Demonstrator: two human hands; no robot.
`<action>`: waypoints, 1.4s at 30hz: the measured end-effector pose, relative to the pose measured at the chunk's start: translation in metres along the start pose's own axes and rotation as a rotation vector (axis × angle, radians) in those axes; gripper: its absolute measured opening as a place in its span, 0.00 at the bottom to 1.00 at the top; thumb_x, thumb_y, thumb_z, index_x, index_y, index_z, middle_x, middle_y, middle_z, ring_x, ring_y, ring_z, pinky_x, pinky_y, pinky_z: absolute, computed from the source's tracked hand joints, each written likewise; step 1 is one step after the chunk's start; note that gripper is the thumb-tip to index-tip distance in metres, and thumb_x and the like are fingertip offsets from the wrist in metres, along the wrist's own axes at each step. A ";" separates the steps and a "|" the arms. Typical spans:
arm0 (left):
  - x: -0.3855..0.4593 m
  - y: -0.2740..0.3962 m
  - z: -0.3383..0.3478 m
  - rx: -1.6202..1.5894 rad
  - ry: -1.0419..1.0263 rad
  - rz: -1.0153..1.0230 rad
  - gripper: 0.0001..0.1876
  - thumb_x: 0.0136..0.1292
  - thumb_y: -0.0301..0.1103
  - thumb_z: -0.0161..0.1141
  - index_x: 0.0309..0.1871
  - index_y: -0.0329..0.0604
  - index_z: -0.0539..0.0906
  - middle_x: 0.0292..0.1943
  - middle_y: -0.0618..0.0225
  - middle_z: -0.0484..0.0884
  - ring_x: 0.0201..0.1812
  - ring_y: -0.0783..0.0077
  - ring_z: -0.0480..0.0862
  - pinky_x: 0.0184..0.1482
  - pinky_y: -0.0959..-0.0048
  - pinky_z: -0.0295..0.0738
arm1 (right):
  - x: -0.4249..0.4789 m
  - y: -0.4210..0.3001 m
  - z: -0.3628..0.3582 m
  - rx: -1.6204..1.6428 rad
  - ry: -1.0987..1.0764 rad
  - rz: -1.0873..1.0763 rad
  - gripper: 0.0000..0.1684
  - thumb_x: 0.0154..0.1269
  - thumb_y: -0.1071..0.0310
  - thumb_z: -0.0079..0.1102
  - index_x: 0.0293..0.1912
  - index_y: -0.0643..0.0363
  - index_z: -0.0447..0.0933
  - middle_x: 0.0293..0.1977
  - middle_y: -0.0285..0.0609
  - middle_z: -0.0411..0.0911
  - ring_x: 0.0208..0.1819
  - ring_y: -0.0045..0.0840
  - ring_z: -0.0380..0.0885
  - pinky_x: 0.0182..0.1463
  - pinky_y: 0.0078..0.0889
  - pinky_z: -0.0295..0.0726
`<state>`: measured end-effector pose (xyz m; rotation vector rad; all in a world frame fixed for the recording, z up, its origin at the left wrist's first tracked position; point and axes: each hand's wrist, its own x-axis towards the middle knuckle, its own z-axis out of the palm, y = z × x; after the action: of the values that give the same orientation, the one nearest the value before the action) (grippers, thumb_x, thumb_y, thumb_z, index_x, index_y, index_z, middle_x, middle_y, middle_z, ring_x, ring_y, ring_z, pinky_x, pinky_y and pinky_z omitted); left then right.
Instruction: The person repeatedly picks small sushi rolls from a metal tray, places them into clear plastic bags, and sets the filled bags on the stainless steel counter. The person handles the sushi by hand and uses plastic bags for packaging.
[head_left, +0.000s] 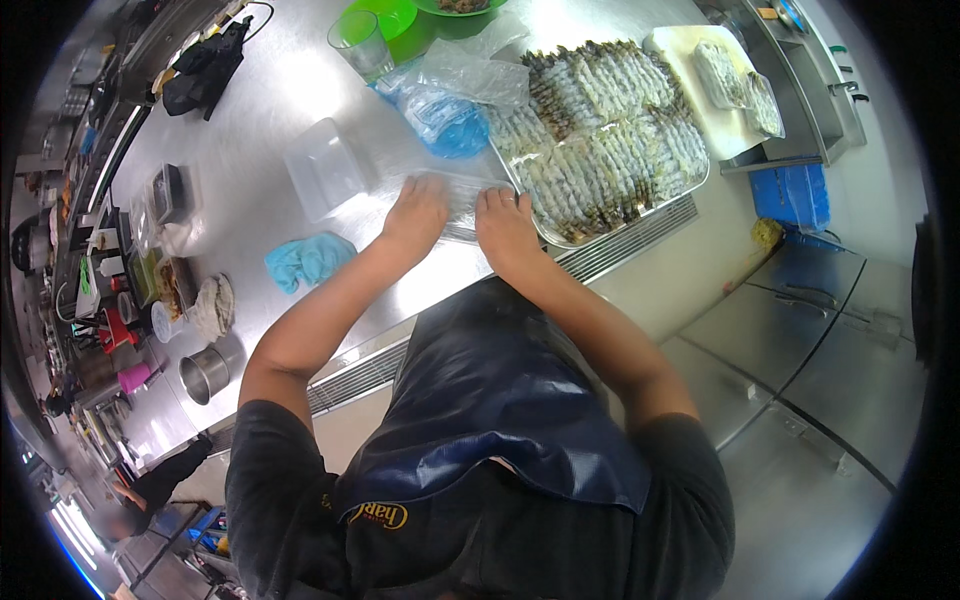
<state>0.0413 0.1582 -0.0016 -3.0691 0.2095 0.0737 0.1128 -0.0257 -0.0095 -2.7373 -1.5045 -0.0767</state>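
Both of my hands rest on a clear plastic sheet or bag (463, 204) that lies on the steel table beside the tray. My left hand (420, 210) is on its left part, my right hand (508, 225) on its right part, by the tray's corner. Whether the fingers pinch the plastic cannot be told. Rows of peeled shrimp (600, 142) with their tails on fill the metal tray (705, 180), partly under clear film. To the left of my hands stands an empty clear plastic container (324, 169). A blue plastic bag (450, 127) lies just beyond them.
A light-blue cloth (310, 260) lies at the left. Two packed clear containers (720, 75) sit on a white cutting board (675, 52) at the right. A clear cup (358, 41) and green bowls (390, 15) stand at the back. Another person (150, 487) is far off at lower left.
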 end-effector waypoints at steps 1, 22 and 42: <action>-0.003 0.006 0.002 0.072 -0.001 -0.038 0.12 0.66 0.26 0.57 0.51 0.35 0.83 0.51 0.57 0.80 0.60 0.58 0.81 0.65 0.51 0.71 | 0.003 0.001 0.000 -0.017 -0.023 -0.023 0.23 0.69 0.69 0.57 0.60 0.70 0.79 0.54 0.50 0.81 0.59 0.38 0.80 0.67 0.63 0.66; -0.025 0.042 -0.032 -0.280 -0.428 -0.666 0.34 0.59 0.44 0.76 0.68 0.44 0.79 0.66 0.61 0.81 0.75 0.42 0.64 0.68 0.39 0.59 | 0.038 0.036 0.008 -0.018 -0.210 -0.478 0.19 0.69 0.70 0.56 0.56 0.66 0.81 0.51 0.46 0.82 0.62 0.39 0.77 0.73 0.60 0.58; -0.017 0.082 -0.015 -0.385 0.346 -0.603 0.34 0.73 0.50 0.62 0.75 0.39 0.72 0.77 0.45 0.63 0.78 0.34 0.60 0.74 0.35 0.54 | 0.030 0.231 0.030 0.718 0.608 0.237 0.11 0.61 0.73 0.68 0.44 0.63 0.82 0.49 0.55 0.83 0.56 0.50 0.79 0.62 0.51 0.78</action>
<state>0.0139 0.0785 0.0095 -3.3340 -0.8045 -0.5012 0.3246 -0.1233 -0.0355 -2.0234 -0.8205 -0.2736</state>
